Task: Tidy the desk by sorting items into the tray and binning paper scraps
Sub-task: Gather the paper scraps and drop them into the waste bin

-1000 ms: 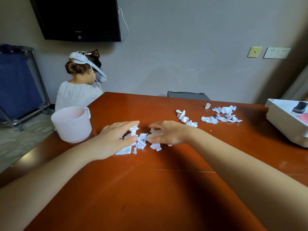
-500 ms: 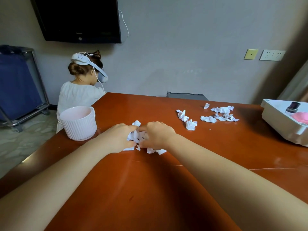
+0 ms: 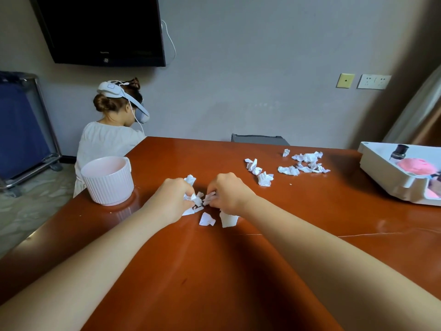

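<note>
**A:** What is seen nearest?

**B:** The desk [image 3: 214, 271] is crossed by two bare arms. The left hand [image 3: 171, 199] and the right hand [image 3: 229, 194] are curled knuckles-up. A bunch of scraps [image 3: 198, 201] is pinched between them. The fingertips are hidden by paper and knuckles.

**A:** How many pieces are held?

**B:** That cannot be counted. Two loose scraps [image 3: 207, 219] are seen on the desk just below the right hand, and one is partly covered by the wrist.

**A:** And farther out?

**B:** One ribbed pot [image 3: 108, 182] is stood left of the hands. Two piles [image 3: 309, 157] are spread toward the far edge, but the pieces are too crumpled to be counted. One tray [image 3: 381, 173] is cut off at the right edge. A dark bottle [image 3: 397, 151] and a pink thing [image 3: 417, 166] are held in it, and neither can be clearly made out.
</note>
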A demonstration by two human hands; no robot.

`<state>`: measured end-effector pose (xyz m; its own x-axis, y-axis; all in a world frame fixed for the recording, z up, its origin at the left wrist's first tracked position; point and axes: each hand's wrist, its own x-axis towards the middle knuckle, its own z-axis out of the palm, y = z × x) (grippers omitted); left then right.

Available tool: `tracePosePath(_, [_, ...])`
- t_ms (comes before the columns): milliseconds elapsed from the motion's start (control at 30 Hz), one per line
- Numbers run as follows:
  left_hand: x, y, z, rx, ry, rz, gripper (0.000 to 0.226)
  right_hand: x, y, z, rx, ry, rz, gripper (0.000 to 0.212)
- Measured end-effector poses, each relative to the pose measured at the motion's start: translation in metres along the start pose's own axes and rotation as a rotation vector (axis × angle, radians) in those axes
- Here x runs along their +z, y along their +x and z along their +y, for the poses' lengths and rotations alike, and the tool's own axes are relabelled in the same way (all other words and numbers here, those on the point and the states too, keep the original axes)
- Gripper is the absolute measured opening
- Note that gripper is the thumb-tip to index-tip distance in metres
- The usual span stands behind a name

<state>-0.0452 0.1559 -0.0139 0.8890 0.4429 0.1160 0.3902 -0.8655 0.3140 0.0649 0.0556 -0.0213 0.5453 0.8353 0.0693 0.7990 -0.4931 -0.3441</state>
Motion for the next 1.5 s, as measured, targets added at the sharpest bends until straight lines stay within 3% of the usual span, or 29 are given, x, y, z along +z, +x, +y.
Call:
tracePosePath(200, [-0.011, -0.002, 0.024, 0.061, -0.098, -0.009, 0.009, -0.031, -0.025, 0.019, 0.008, 0.040, 0.131, 0.015])
tracePosePath(300, [-0.020, -0.006, 0.043, 0.114, -0.148, -0.019, 0.020, -0.053, -0.042, 0.029, 0.018, 0.032, 0.187, 0.017])
tracePosePath(633, [-0.030, -0.035, 0.129, 0.324, -0.226, -0.120, 0.024, -0.109, -0.129, 0.060, 0.078, -0.054, 0.294, 0.025])
tracePosePath(767, [-0.025, -0.054, 0.169, 0.431, -0.267, -0.183, 0.030, -0.132, -0.179, 0.071, 0.182, -0.076, 0.361, 0.026])
tracePosePath(1167, [0.009, -0.124, 0.307, 0.716, -0.353, -0.342, 0.013, -0.177, -0.364, 0.112, 0.499, -0.166, 0.430, 0.026])
tracePosePath(1500, [0.089, -0.203, 0.404, 0.944, -0.371, -0.574, 0.018, -0.150, -0.516, 0.146, 0.796, -0.083, 0.444, 0.023])
